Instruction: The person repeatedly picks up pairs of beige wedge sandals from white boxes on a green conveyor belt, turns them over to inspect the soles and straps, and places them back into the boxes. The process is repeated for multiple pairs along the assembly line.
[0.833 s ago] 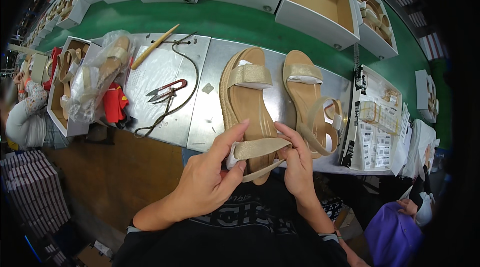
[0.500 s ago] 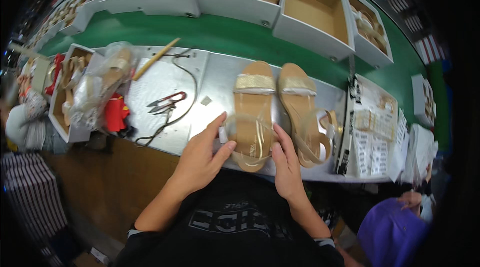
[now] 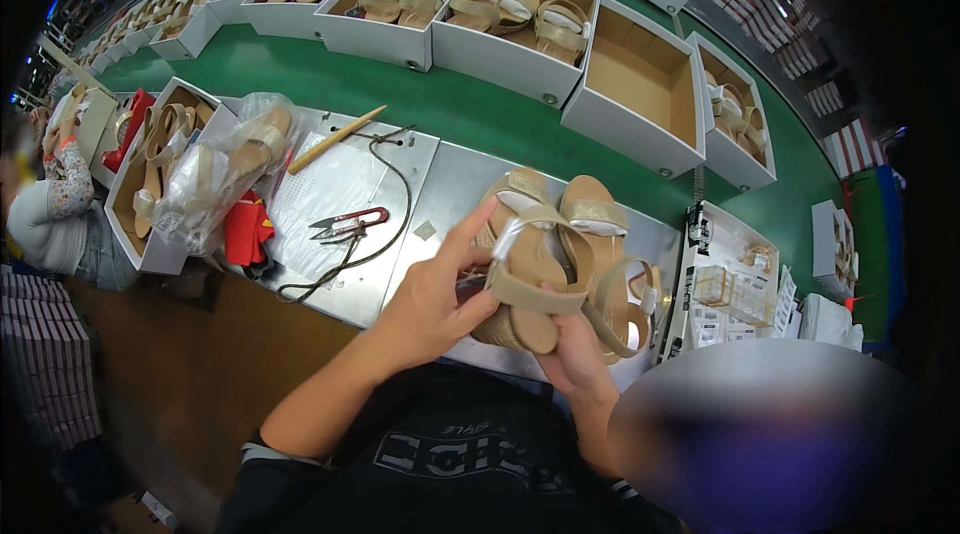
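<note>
**Two bare hands hold one gold-strapped wedge sandal**

The left hand (image 3: 435,289) spreads its thumb and forefinger narrowly apart, with the white-wrapped end of the ankle strap (image 3: 540,298) between them. The right hand (image 3: 578,352) holds the same strap on its other side by the heel; most of its fingers are hidden, so how tightly they close cannot be told. Their wedge sandal (image 3: 528,256) sits just below and right of the frame's centre, heel toward the lower edge.

Close beside it, to the right, lies a second gold-strapped sandal (image 3: 600,218). Both are over a metal worktop (image 3: 440,196). Left of centre, red-handled thread snips (image 3: 370,218) lie within a loop of dark cord (image 3: 408,196), and a pointed wooden stick (image 3: 335,140) slants above them. Farther left are a red cloth (image 3: 245,224), a sandal in clear plastic (image 3: 222,166) and an open shoebox (image 3: 160,259).

At right, a white tray (image 3: 725,224) holds rubber-banded labels (image 3: 735,294). Across the top, white shoeboxes of sandals (image 3: 500,59) line a green surface (image 3: 470,106). A co-worker (image 3: 50,224) sits at the left edge; striped boxes (image 3: 45,364) are stacked below. A purple shape (image 3: 770,464) at lower right is too blurred to identify.
</note>
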Demonstrator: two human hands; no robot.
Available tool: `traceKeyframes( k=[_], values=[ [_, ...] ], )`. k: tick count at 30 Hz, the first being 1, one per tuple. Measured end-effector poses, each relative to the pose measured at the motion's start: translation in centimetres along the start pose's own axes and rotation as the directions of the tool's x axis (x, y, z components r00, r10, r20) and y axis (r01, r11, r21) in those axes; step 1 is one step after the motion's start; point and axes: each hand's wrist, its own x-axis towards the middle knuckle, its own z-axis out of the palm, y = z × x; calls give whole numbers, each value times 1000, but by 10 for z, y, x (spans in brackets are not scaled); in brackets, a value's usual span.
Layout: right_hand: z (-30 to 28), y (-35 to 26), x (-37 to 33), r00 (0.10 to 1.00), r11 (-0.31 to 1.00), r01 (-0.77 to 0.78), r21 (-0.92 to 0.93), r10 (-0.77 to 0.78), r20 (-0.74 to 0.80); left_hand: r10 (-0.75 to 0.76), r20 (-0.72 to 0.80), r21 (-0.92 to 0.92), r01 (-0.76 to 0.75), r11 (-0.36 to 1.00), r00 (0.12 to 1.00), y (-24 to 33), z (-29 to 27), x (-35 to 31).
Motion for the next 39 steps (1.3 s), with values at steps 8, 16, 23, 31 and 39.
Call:
traceKeyframes(
  k=[8,16,23,31,39],
  values=[
    [-6,-21,-38,915,921,-202,334,56,401,-89,248,55,78,995,965,78,-23,49],
    [-2,-17,-43,937,931,-174,322,56,344,-83,296,74,64,995,952,82,-19,50],
    [-7,-12,-25,944,963,-178,203,109,310,209,436,-266,-97,959,875,115,-7,3],
    [-10,3,-15,930,826,-190,531,-21,366,98,53,-203,-85,976,994,40,-35,-6],
    [-10,1,-12,938,792,-212,572,1,346,94,-695,619,527,583,713,-150,-145,-21]
  ],
)
